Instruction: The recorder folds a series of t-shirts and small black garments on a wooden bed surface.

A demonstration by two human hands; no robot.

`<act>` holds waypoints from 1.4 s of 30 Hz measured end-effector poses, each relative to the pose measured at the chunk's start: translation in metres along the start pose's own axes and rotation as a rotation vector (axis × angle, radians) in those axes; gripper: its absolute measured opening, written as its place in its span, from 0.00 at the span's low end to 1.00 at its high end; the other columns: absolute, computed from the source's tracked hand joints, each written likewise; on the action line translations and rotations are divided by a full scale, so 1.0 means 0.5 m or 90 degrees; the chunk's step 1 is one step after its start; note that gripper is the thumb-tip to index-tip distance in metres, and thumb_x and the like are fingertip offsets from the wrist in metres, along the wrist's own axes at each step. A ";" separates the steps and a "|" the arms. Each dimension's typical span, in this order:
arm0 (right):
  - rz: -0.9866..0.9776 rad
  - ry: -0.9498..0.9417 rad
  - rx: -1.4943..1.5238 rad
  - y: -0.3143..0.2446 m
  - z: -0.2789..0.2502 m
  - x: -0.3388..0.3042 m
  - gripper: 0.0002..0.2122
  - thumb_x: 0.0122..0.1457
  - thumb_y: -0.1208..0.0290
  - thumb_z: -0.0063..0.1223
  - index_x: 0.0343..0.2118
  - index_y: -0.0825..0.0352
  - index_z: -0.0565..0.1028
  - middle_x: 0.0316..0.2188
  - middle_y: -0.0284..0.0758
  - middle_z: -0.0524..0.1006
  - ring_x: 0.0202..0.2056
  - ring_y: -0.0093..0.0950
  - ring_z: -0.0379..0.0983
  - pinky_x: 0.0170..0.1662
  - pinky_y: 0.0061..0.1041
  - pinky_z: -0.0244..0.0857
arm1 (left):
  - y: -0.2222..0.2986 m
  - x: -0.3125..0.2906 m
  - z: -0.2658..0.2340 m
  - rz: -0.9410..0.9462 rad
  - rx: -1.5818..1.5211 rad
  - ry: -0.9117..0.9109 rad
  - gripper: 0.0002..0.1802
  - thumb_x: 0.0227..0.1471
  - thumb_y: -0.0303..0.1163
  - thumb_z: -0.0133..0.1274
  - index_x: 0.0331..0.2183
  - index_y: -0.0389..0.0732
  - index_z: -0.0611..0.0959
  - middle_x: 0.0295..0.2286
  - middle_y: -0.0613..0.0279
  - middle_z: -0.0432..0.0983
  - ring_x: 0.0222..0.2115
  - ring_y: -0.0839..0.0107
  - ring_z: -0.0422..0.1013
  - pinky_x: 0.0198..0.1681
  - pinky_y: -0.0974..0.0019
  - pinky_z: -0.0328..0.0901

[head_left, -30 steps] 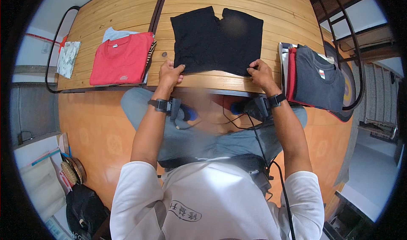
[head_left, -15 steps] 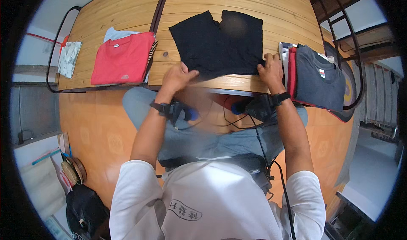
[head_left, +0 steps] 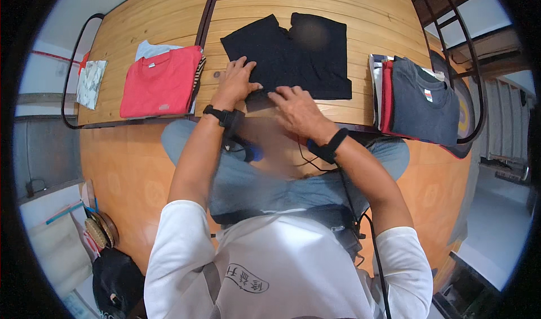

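Main item: the black shorts [head_left: 315, 65], lying flat on the wooden counter [head_left: 377, 26], waist edge nearest the seated person, legs pointing away. I find the legs spread apart and no fold across the middle; the near left corner is blurred, so I cannot tell whether it is turned.

The left hand [head_left: 233, 85] rests at the left edge of the shorts, thumb and fingers well apart. The right hand [head_left: 302, 113] lies at their waist edge, fingers loosely extended; I cannot tell whether they pinch cloth.

Left of the shorts, a red shirt [head_left: 159, 82] lies neatly folded on a pile; right of them, a folded grey shirt [head_left: 414, 107] tops another. Farther left of the shorts lies a flat patterned piece [head_left: 91, 85].

Judgement: both piles appear finished; the shorts are outstanding, at the spreading and straightening stage, their folding not yet done.
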State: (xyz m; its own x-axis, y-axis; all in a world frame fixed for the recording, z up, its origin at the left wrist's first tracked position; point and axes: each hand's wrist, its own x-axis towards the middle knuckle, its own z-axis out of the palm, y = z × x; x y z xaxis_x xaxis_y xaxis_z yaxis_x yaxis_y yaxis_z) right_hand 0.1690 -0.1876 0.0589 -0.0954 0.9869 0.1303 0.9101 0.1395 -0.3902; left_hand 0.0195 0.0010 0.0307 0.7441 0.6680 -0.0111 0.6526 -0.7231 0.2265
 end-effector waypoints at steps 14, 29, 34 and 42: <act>0.038 -0.101 -0.066 0.056 -0.046 -0.071 0.15 0.60 0.56 0.57 0.33 0.65 0.82 0.36 0.39 0.77 0.42 0.38 0.72 0.45 0.38 0.62 | 0.085 0.004 -0.092 0.075 0.025 -0.100 0.29 0.52 0.48 0.63 0.52 0.44 0.81 0.48 0.56 0.76 0.51 0.53 0.70 0.54 0.48 0.64; 0.384 0.062 -0.203 0.178 -0.047 -0.089 0.35 0.57 0.51 0.61 0.60 0.73 0.66 0.59 0.48 0.67 0.56 0.48 0.65 0.56 0.46 0.60 | 0.170 0.257 0.033 0.161 0.088 -0.143 0.38 0.62 0.56 0.48 0.67 0.53 0.62 0.68 0.59 0.52 0.68 0.51 0.50 0.63 0.34 0.53; 0.403 0.060 -0.197 0.217 -0.038 -0.078 0.41 0.57 0.44 0.59 0.63 0.75 0.63 0.63 0.50 0.64 0.61 0.54 0.60 0.63 0.49 0.56 | 0.123 0.245 0.024 0.064 0.175 -0.096 0.45 0.58 0.68 0.44 0.67 0.54 0.62 0.68 0.61 0.54 0.66 0.49 0.53 0.62 0.38 0.54; 0.239 0.215 -0.223 0.299 -0.068 0.056 0.30 0.52 0.64 0.65 0.58 0.69 0.68 0.58 0.51 0.68 0.58 0.54 0.63 0.58 0.49 0.61 | 0.018 0.204 0.006 -0.179 0.098 -0.019 0.48 0.57 0.72 0.41 0.67 0.49 0.63 0.67 0.50 0.55 0.65 0.41 0.53 0.62 0.33 0.53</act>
State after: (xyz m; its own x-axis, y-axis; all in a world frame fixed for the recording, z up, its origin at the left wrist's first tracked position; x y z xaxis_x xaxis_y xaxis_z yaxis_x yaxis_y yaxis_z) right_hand 0.3161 -0.1418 0.0352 0.3385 0.8753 0.3453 0.9406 -0.3046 -0.1498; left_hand 0.1015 0.0620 0.0284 0.5341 0.8415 -0.0816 0.8454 -0.5307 0.0608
